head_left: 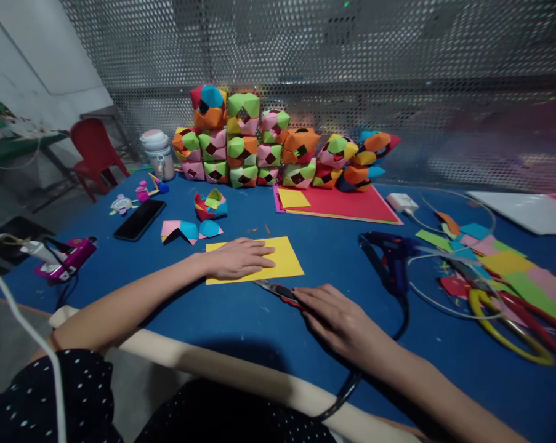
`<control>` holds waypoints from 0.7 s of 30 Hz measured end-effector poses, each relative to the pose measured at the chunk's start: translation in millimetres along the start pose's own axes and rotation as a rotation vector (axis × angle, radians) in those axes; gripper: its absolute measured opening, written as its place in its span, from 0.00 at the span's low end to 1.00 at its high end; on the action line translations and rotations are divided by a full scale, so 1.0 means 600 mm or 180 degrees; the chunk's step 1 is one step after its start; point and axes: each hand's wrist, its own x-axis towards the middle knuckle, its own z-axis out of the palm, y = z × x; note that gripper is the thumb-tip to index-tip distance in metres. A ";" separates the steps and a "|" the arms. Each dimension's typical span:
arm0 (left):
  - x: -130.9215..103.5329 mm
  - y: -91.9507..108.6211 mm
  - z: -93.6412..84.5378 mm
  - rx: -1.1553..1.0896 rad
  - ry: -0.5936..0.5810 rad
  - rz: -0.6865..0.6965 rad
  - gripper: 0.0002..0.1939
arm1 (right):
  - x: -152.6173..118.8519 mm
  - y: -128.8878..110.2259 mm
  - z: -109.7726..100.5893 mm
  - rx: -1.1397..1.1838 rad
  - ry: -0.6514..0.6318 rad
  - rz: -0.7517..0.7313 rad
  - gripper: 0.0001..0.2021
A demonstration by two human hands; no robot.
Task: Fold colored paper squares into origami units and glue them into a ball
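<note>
A yellow sheet of paper (287, 258) lies on the blue tabletop in front of me. My left hand (241, 258) rests flat across its left and middle part, fingers stretched to the right. In my right hand (335, 317) is a utility knife (284, 293) with a dark and red handle. The knife points left, and its blade tip reaches the paper's lower edge near the left fingers. Whether the blade touches the paper, I cannot tell. Behind the sheet sit a half-formed folded paper piece (212, 205) and folded pink and blue paper units (185, 231).
Stacked folded-paper balls (243, 147) line the back by a perforated metal screen. Red paper sheets (351, 203) lie before them. A glue gun (393, 252), its cable, scissors (494, 320) and paper scraps (508, 261) occupy the right. A phone (140, 219) and purple power strip (69, 258) lie left.
</note>
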 end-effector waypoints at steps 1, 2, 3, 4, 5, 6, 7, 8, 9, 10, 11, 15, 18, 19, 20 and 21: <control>0.000 0.000 0.001 -0.0001 0.0019 -0.0007 0.22 | 0.003 -0.002 0.001 0.0001 -0.0006 -0.0010 0.18; 0.001 0.001 0.002 0.0001 0.0037 -0.0006 0.22 | 0.005 -0.005 0.003 0.0008 -0.0012 -0.0015 0.18; 0.001 0.001 0.002 0.0006 0.0049 -0.0002 0.22 | 0.008 -0.007 0.004 0.0021 -0.0014 -0.0025 0.18; 0.001 0.002 0.003 0.0011 0.0047 -0.0001 0.22 | 0.011 -0.009 0.006 0.0042 -0.0016 -0.0036 0.18; 0.001 0.002 0.003 0.0012 0.0037 -0.0010 0.22 | 0.013 -0.011 0.007 0.0064 -0.0015 -0.0052 0.18; 0.002 0.003 0.003 0.0007 0.0023 -0.0029 0.22 | 0.015 -0.013 0.009 0.0087 -0.0009 -0.0069 0.18; 0.002 0.003 0.002 0.0001 0.0003 -0.0043 0.22 | 0.018 -0.015 0.011 0.0105 0.0006 -0.0084 0.18; 0.002 0.003 0.001 -0.0005 -0.0009 -0.0047 0.22 | 0.020 -0.017 0.013 0.0111 0.0022 -0.0092 0.18; 0.002 0.004 0.000 -0.0010 -0.0010 -0.0040 0.22 | 0.022 -0.019 0.015 0.0104 0.0041 -0.0092 0.18; 0.002 0.004 0.000 -0.0015 0.0001 -0.0023 0.22 | 0.024 -0.021 0.018 0.0087 0.0056 -0.0087 0.18; 0.001 0.005 -0.001 -0.0022 0.0021 0.0001 0.22 | 0.026 -0.023 0.020 0.0067 0.0065 -0.0087 0.18; 0.001 0.004 0.001 -0.0050 0.0065 0.0036 0.22 | 0.033 -0.030 0.025 0.0038 0.0040 -0.0162 0.18; 0.002 0.004 0.003 -0.0048 0.0068 0.0016 0.22 | 0.036 -0.033 0.027 0.0076 0.0039 -0.0194 0.19; 0.002 0.004 0.004 -0.0051 0.0062 0.0013 0.21 | 0.037 -0.034 0.028 0.0088 0.0041 -0.0190 0.19; 0.002 0.004 0.004 -0.0060 0.0051 0.0006 0.21 | 0.038 -0.035 0.029 0.0091 0.0041 -0.0184 0.19; 0.002 0.004 0.004 -0.0075 0.0033 -0.0008 0.21 | 0.039 -0.036 0.030 0.0082 0.0033 -0.0175 0.19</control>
